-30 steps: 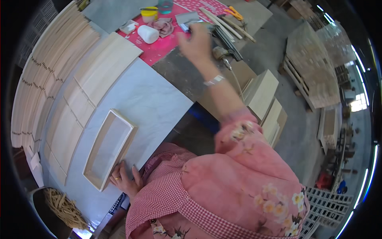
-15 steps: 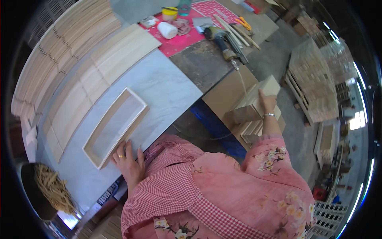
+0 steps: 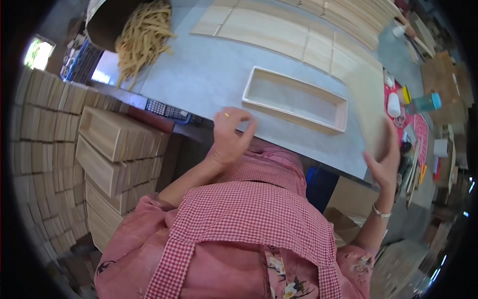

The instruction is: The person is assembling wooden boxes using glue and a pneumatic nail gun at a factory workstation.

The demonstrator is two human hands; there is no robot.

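Note:
A rectangular wooden frame point(image 3: 298, 123) with low walls lies on the grey-white tabletop point(image 3: 199, 74), its middle open to the surface. Just off its near left corner, my left hand point(image 3: 231, 135) hovers at the table's front edge. Its fingers are bent, thumb and forefinger slightly apart, with nothing visible between them. At the right end of the table, my right hand point(image 3: 386, 157) grips a thin pale wooden panel point(image 3: 367, 99), which is tilted and blurred by motion. The panel's lower part is between thumb and fingers, beside the frame's right end.
Flat wooden strips point(image 3: 279, 37) lie along the table's far side. At the far left, a bin spills a tangle of tan bands point(image 3: 144, 42). Stacked wooden boxes point(image 3: 119, 137) stand at my left. A white bottle point(image 3: 393, 105) and a teal-lidded jar point(image 3: 425, 102) sit at right.
My view has turned left toward the table. My right hand has left the stack of pale panels and brought one over the tabletop. My left hand has lifted off the frame's side.

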